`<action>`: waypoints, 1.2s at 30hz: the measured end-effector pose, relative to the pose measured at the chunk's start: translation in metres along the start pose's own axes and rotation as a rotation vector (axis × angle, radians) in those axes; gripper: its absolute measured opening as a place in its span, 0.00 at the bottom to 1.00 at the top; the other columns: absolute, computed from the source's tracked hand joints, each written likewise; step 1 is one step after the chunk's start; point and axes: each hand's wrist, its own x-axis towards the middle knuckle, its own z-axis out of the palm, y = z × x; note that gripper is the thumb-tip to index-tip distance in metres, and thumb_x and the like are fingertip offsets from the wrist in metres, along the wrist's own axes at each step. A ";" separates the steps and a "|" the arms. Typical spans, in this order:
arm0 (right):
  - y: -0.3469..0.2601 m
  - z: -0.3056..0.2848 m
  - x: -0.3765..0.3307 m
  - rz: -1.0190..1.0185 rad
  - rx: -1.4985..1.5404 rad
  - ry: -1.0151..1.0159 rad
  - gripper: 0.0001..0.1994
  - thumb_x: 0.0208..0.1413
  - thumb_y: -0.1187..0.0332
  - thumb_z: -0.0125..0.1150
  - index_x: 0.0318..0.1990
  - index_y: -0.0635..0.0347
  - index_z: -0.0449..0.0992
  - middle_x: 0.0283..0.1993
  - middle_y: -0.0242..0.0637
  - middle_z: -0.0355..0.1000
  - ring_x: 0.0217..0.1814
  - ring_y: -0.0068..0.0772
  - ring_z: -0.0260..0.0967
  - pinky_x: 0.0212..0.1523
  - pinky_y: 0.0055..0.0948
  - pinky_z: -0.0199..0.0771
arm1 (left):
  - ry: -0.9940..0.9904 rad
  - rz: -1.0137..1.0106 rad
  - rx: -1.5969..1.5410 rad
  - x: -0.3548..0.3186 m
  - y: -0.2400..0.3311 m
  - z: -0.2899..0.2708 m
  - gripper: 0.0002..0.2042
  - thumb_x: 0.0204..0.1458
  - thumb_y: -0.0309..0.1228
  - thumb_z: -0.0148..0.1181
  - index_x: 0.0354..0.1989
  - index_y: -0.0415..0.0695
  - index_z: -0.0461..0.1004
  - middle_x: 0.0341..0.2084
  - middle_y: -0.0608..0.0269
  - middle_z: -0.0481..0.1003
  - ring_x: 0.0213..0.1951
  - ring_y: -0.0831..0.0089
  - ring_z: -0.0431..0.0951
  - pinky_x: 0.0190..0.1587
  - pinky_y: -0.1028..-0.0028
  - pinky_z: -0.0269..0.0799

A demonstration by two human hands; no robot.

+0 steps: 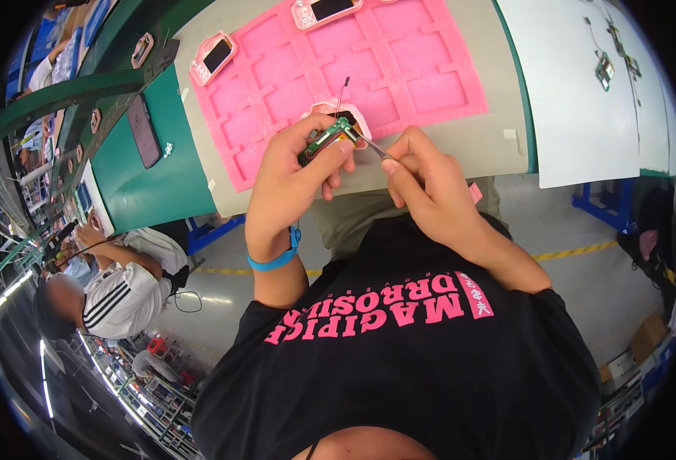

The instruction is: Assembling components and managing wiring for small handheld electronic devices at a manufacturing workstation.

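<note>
My left hand is closed around a small green circuit board with red and black wires, held over the near edge of the pink foam tray. My right hand pinches slim metal tweezers, whose tip reaches the right end of the board. Just behind the board lies a pale pink device shell with a dark screen, partly hidden by my left hand and the board. A thin dark wire sticks up from the board.
Two pink shells with screens, one at the left and one at the far edge, rest on the tray. A dark phone lies on the green mat at left. More circuit boards lie on a white sheet at right. A co-worker sits at left.
</note>
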 end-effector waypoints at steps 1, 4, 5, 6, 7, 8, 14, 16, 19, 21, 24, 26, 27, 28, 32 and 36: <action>0.000 0.000 0.000 -0.012 -0.020 0.007 0.03 0.71 0.76 0.54 0.44 0.59 0.67 0.21 0.29 0.70 0.22 0.19 0.59 0.26 0.22 0.54 | -0.001 -0.002 0.003 0.000 0.000 0.000 0.08 0.64 0.26 0.62 0.47 0.36 0.80 0.28 0.64 0.80 0.24 0.82 0.72 0.23 0.82 0.70; 0.000 0.001 0.001 -0.048 -0.079 0.029 0.03 0.71 0.77 0.54 0.44 0.60 0.67 0.21 0.29 0.70 0.21 0.19 0.59 0.26 0.23 0.55 | -0.008 -0.011 0.012 0.002 0.000 -0.002 0.08 0.64 0.26 0.62 0.48 0.36 0.80 0.28 0.64 0.80 0.23 0.82 0.72 0.23 0.82 0.70; 0.000 0.001 0.002 -0.050 -0.080 0.024 0.03 0.71 0.77 0.54 0.44 0.60 0.67 0.21 0.29 0.70 0.21 0.19 0.59 0.26 0.23 0.55 | -0.003 -0.009 0.011 0.001 -0.001 -0.003 0.08 0.64 0.26 0.62 0.48 0.36 0.80 0.28 0.64 0.80 0.23 0.82 0.72 0.23 0.82 0.70; 0.000 0.001 0.002 -0.047 -0.087 0.024 0.03 0.70 0.78 0.55 0.44 0.60 0.68 0.22 0.29 0.70 0.21 0.21 0.59 0.26 0.25 0.56 | 0.001 -0.009 0.014 0.001 -0.001 -0.003 0.08 0.64 0.26 0.63 0.48 0.37 0.80 0.27 0.65 0.80 0.23 0.82 0.72 0.23 0.82 0.69; -0.001 0.001 0.003 -0.044 -0.094 0.023 0.03 0.69 0.78 0.55 0.44 0.60 0.68 0.22 0.29 0.70 0.21 0.22 0.59 0.26 0.26 0.56 | 0.006 -0.008 0.018 0.001 0.000 -0.003 0.08 0.64 0.27 0.63 0.48 0.37 0.80 0.27 0.65 0.80 0.23 0.82 0.72 0.23 0.82 0.69; -0.002 0.002 0.003 -0.043 -0.100 0.021 0.04 0.69 0.78 0.56 0.44 0.60 0.68 0.23 0.30 0.70 0.21 0.23 0.59 0.25 0.28 0.57 | 0.012 -0.008 0.022 0.000 0.000 -0.002 0.08 0.63 0.27 0.63 0.48 0.37 0.80 0.27 0.65 0.80 0.23 0.82 0.72 0.23 0.82 0.69; -0.010 0.000 0.002 0.064 -0.019 0.020 0.04 0.68 0.79 0.56 0.43 0.60 0.69 0.20 0.28 0.68 0.20 0.21 0.57 0.24 0.26 0.55 | 0.024 0.016 0.003 -0.004 -0.001 0.001 0.11 0.64 0.27 0.64 0.52 0.39 0.79 0.28 0.64 0.80 0.23 0.82 0.71 0.22 0.82 0.67; -0.010 0.002 0.002 0.045 -0.029 -0.003 0.04 0.69 0.79 0.56 0.43 0.60 0.69 0.20 0.28 0.68 0.20 0.20 0.57 0.24 0.25 0.55 | 0.063 -0.002 0.006 -0.003 0.002 0.006 0.10 0.62 0.27 0.65 0.50 0.39 0.79 0.26 0.65 0.79 0.22 0.82 0.71 0.22 0.82 0.66; -0.010 -0.001 0.000 0.041 -0.071 0.011 0.04 0.69 0.79 0.56 0.43 0.60 0.68 0.20 0.28 0.68 0.19 0.19 0.57 0.24 0.23 0.55 | 0.071 -0.008 -0.012 -0.003 0.000 0.009 0.09 0.61 0.27 0.66 0.47 0.40 0.80 0.24 0.66 0.79 0.21 0.82 0.71 0.22 0.83 0.66; -0.011 -0.001 -0.001 0.027 -0.083 0.001 0.04 0.69 0.79 0.56 0.43 0.60 0.68 0.20 0.27 0.68 0.19 0.19 0.56 0.24 0.23 0.55 | 0.080 0.026 0.000 0.000 -0.005 0.009 0.08 0.61 0.27 0.66 0.47 0.40 0.80 0.24 0.66 0.79 0.21 0.82 0.71 0.22 0.83 0.66; -0.011 0.001 -0.001 0.018 -0.106 0.014 0.03 0.70 0.78 0.55 0.42 0.60 0.68 0.19 0.27 0.69 0.19 0.19 0.56 0.23 0.22 0.54 | 0.063 0.095 0.044 0.004 -0.009 0.008 0.07 0.60 0.26 0.66 0.44 0.40 0.79 0.24 0.66 0.79 0.20 0.82 0.70 0.22 0.82 0.66; -0.014 0.000 0.000 0.049 -0.099 0.003 0.03 0.70 0.78 0.54 0.43 0.60 0.68 0.20 0.28 0.69 0.20 0.19 0.56 0.24 0.22 0.55 | 0.075 0.104 0.056 0.008 -0.007 0.010 0.07 0.60 0.26 0.66 0.45 0.40 0.80 0.24 0.66 0.79 0.20 0.81 0.71 0.22 0.82 0.67; -0.016 -0.002 0.000 0.086 -0.092 0.002 0.02 0.70 0.78 0.54 0.43 0.60 0.69 0.21 0.28 0.70 0.21 0.19 0.57 0.25 0.22 0.56 | 0.075 0.108 0.068 0.009 -0.005 0.012 0.08 0.60 0.26 0.66 0.46 0.40 0.80 0.24 0.66 0.79 0.20 0.81 0.71 0.22 0.81 0.67; -0.019 -0.003 0.001 0.125 -0.085 0.002 0.02 0.70 0.78 0.54 0.44 0.61 0.69 0.22 0.29 0.71 0.22 0.19 0.58 0.26 0.22 0.57 | 0.076 0.112 0.080 0.010 -0.002 0.012 0.08 0.60 0.26 0.66 0.46 0.40 0.80 0.24 0.65 0.79 0.19 0.80 0.71 0.22 0.81 0.68; -0.023 -0.019 -0.001 0.106 -0.130 0.064 0.03 0.70 0.79 0.53 0.46 0.61 0.71 0.27 0.31 0.74 0.26 0.19 0.61 0.30 0.22 0.60 | 0.112 0.118 0.066 -0.001 0.019 0.003 0.11 0.63 0.30 0.64 0.51 0.39 0.80 0.29 0.62 0.81 0.20 0.78 0.73 0.22 0.80 0.70; -0.044 -0.026 0.000 -0.002 -0.229 0.169 0.11 0.65 0.81 0.57 0.53 0.62 0.74 0.42 0.33 0.78 0.36 0.23 0.67 0.37 0.21 0.64 | 0.109 0.119 0.027 -0.002 0.026 -0.001 0.16 0.69 0.36 0.58 0.58 0.39 0.79 0.36 0.57 0.82 0.21 0.75 0.76 0.22 0.78 0.73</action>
